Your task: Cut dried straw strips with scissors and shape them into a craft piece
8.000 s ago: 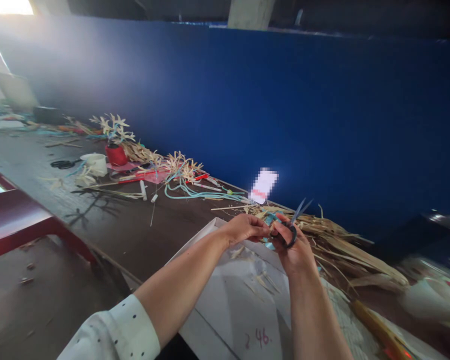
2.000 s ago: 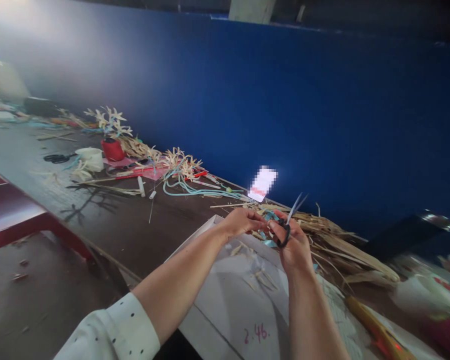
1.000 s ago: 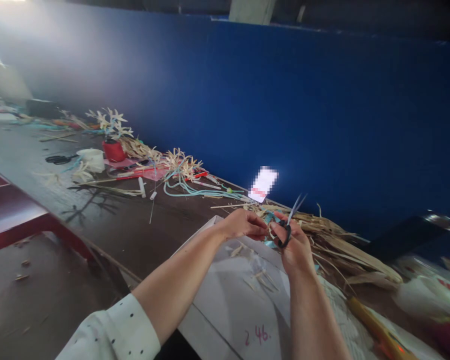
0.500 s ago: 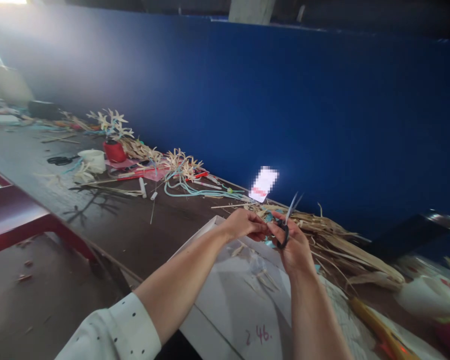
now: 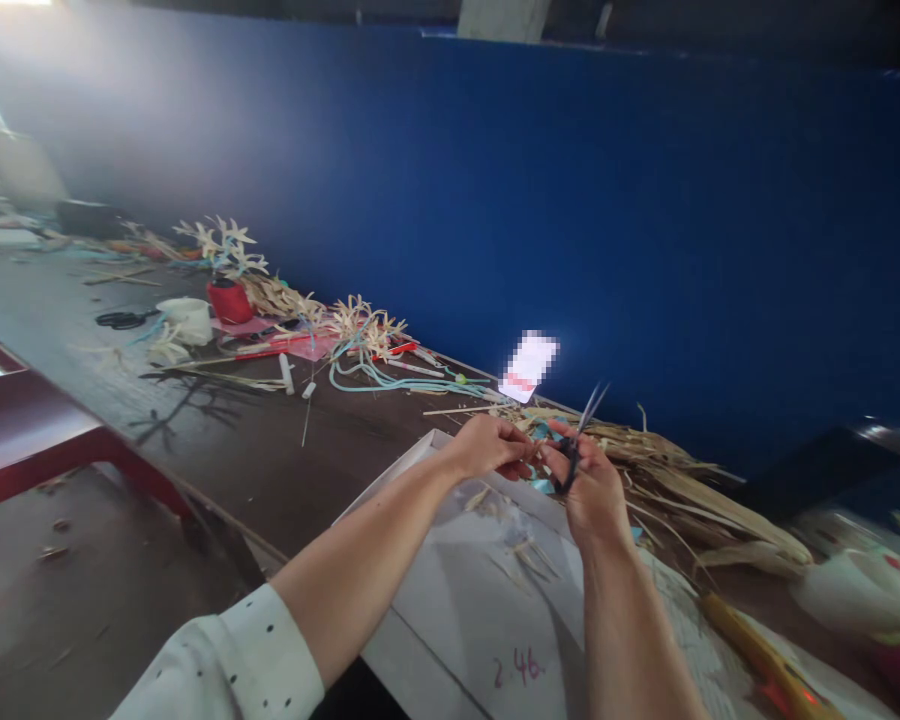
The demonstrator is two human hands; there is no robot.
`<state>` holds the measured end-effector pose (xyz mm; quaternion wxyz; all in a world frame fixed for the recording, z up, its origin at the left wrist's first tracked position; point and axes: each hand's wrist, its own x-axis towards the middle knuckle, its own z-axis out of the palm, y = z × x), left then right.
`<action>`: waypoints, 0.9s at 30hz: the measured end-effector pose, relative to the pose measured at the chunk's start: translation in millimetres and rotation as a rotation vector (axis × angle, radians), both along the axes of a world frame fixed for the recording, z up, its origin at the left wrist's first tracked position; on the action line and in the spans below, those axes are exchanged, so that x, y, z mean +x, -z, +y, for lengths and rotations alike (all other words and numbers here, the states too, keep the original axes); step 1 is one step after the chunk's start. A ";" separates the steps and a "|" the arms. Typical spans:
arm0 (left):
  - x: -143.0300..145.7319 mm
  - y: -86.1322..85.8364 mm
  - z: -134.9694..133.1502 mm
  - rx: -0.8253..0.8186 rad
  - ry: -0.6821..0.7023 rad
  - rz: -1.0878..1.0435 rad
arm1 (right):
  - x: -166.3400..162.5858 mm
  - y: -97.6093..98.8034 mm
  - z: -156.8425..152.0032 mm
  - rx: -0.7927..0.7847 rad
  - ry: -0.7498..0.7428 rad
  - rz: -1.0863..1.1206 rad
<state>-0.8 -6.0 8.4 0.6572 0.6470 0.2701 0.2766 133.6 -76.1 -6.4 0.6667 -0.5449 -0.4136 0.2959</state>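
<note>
My right hand (image 5: pixel 594 490) has its fingers through the dark handles of a pair of scissors (image 5: pixel 586 415). The blades point up and away from me, slightly apart. Close beside it, my left hand (image 5: pixel 495 447) is closed in a pinch, its fingertips almost meeting those of the right. Whatever lies between the fingertips is small and mostly hidden. Both hands are above the far edge of a white box lid (image 5: pixel 450 580), marked "2.46." in red. A few pale husk scraps (image 5: pixel 529 560) lie on the lid.
Dried corn husks (image 5: pixel 690 490) lie to the right of my hands. A yellow tool (image 5: pixel 765 650) is near the lower right corner. Husk flowers (image 5: pixel 364 325) with blue stems, a white cup (image 5: pixel 187 320) and red thread (image 5: pixel 230 300) stand left. A blue partition (image 5: pixel 645 220) rises behind.
The scissors have turned slightly in my right hand, and its fingers have shifted a little. My left hand stays almost in place, still pinching.
</note>
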 end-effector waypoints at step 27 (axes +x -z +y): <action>-1.6 2.6 2.2 0.168 0.080 0.024 | 4.9 0.6 -3.3 -0.085 -0.186 0.297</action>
